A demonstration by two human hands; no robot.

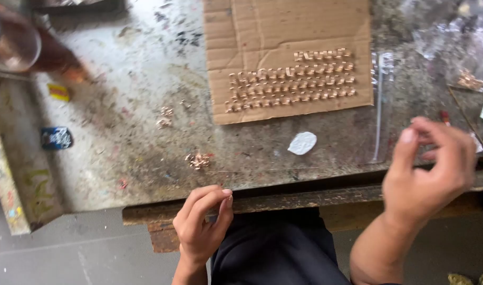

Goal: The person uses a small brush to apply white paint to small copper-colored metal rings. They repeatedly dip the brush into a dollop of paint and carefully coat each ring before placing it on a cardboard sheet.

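Pinching a tiny metal piece (230,198) between thumb and forefinger, the left hand (202,227) rests at the near edge of the bench (125,105), just below a small cluster of loose pieces (198,160). Farther back, a cardboard sheet (283,26) carries rows of pieces (294,79). The right hand (428,171), blurred, hovers with fingers curled; whether it holds anything cannot be told.

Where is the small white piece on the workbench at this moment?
In the head view, the white piece lies on the workbench just below the cardboard sheet, right of centre, between the left hand and right hand.
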